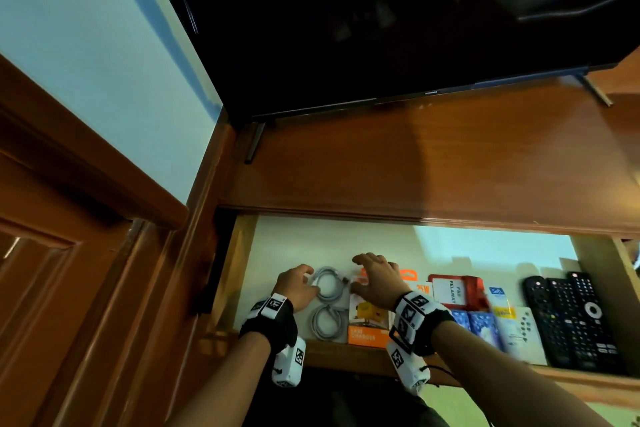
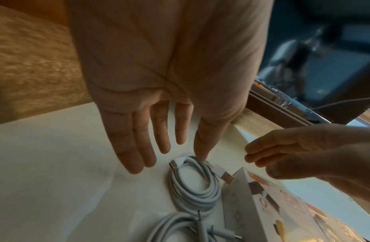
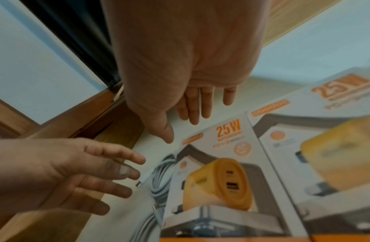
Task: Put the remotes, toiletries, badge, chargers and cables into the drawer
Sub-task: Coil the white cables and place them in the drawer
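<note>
The drawer [image 1: 239, 267] stands open with a white liner. Two coiled white cables lie at its left: the far coil [image 1: 327, 282] [image 2: 192, 185] and the near coil [image 1: 327, 322] [image 2: 180, 229]. My left hand [image 1: 301, 284] [image 2: 169, 155] hovers open over the far coil, thumb tip at its edge. My right hand [image 1: 374, 274] [image 3: 184, 127] is open above an orange-and-white charger box [image 1: 369, 322] [image 3: 221, 172], holding nothing. A second charger box [image 3: 325, 155] lies to its right. Further right are a red badge [image 1: 450, 289], blue toiletry packs [image 1: 485, 322] and black remotes [image 1: 575, 319].
The wooden cabinet top [image 1: 415, 166] overhangs the drawer's back. A dark television [image 1: 346, 28] stands on it. Bare liner [image 1: 311, 243] shows behind the cables. A wooden door frame [image 1: 86, 218] is at the left.
</note>
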